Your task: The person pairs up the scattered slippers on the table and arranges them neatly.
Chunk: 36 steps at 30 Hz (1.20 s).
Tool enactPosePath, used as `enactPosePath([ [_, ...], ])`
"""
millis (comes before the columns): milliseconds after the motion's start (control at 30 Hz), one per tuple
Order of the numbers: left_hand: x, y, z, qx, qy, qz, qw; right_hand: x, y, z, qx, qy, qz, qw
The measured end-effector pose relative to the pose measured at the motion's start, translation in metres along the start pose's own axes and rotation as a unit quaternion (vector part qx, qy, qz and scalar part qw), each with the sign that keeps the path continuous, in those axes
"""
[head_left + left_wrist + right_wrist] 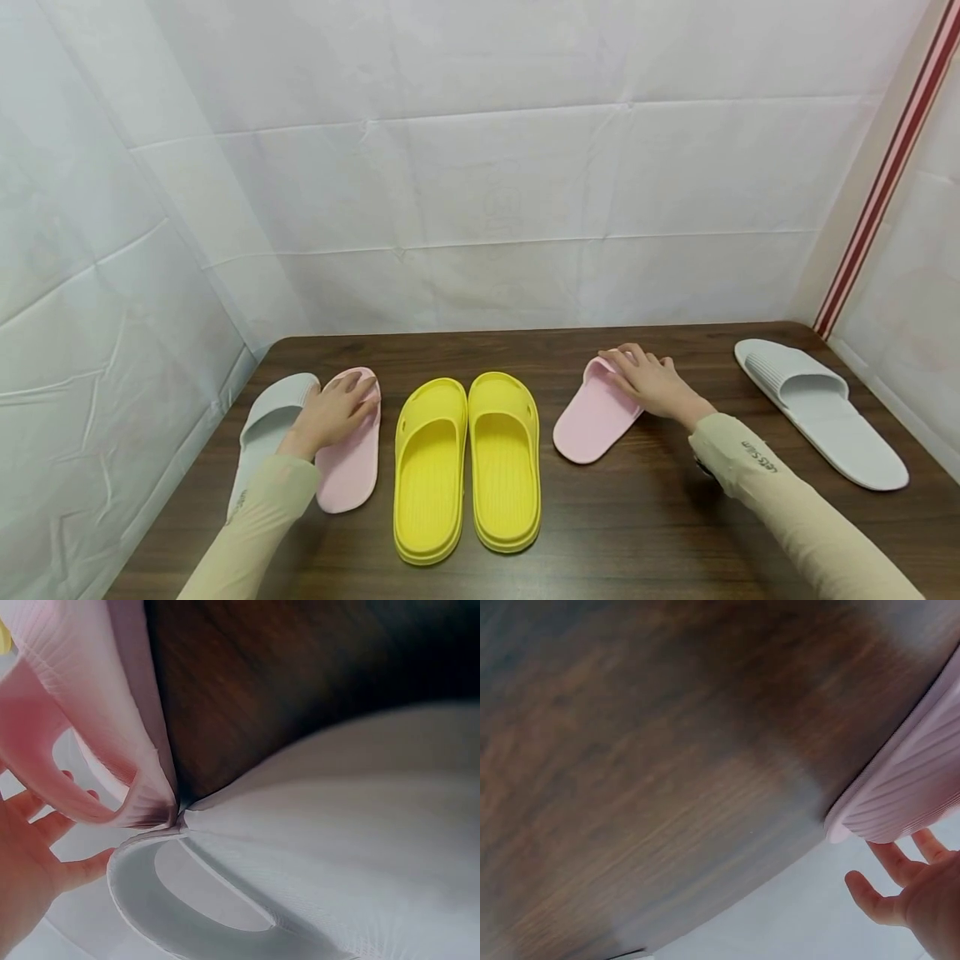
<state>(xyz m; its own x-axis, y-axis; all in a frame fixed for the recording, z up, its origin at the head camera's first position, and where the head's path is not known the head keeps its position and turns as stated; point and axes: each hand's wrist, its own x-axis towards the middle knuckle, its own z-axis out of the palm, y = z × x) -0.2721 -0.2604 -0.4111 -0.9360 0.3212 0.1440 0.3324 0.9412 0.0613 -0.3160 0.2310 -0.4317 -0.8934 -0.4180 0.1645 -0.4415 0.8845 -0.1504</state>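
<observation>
Head view: dark bench (pixel 637 533), pale sheet walls (pixel 495 175).
Left hand (pixel 333 414): fingers spread over left pink slipper (pixel 348 483), beside a grey slipper (pixel 279 396) at the bench's left edge.
Right hand (pixel 654 385): fingers spread on right pink slipper (pixel 594 423), towards the far edge.
Yellow slippers (pixel 507 475): mid-bench.
Hidden: both pink slippers, partly.

Pink slippers (pixel 592 421) are looking like matt, foam-type plastic; the right-hand one's strap is showing fine ridges in the right wrist view. Yellow slippers (pixel 506 479) are reading as moulded plastic, smooth straps, footbeds showing lengthwise ribs. Grey slippers (pixel 836 421) are looking like matt plastic too, the right-hand strap carrying ribs. Tabletop (pixel 637 525) is showing dark wood grain, smooth, soft sheen in the right wrist view. White sheeting (pixel 495 183) is showing creases; cloth or plastic, can't tell. Sleeves (pixel 795 504) are reading as smooth matt cloth, dark print.
</observation>
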Motion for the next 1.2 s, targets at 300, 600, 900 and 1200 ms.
enactPosePath([
  [300, 0.001, -0.006, 0.006, -0.019, 0.009, 0.014, 0.9997, -0.001, -0.001, 0.000, -0.004, 0.004, -0.002, 1.000],
  [600, -0.001, -0.002, -0.001, -0.002, -0.012, -0.002, 0.9999, -0.001, -0.001, -0.003, -0.001, 0.004, 0.000, 1.000],
  [900, 0.000, -0.003, -0.001, 0.001, -0.020, 0.003, 0.9998, -0.001, 0.003, -0.006, 0.015, -0.003, -0.004, 1.000],
  [1200, 0.000, -0.006, -0.006, -0.016, -0.039, 0.005, 0.9991, -0.002, 0.008, -0.006, 0.024, -0.010, -0.007, 1.000],
])
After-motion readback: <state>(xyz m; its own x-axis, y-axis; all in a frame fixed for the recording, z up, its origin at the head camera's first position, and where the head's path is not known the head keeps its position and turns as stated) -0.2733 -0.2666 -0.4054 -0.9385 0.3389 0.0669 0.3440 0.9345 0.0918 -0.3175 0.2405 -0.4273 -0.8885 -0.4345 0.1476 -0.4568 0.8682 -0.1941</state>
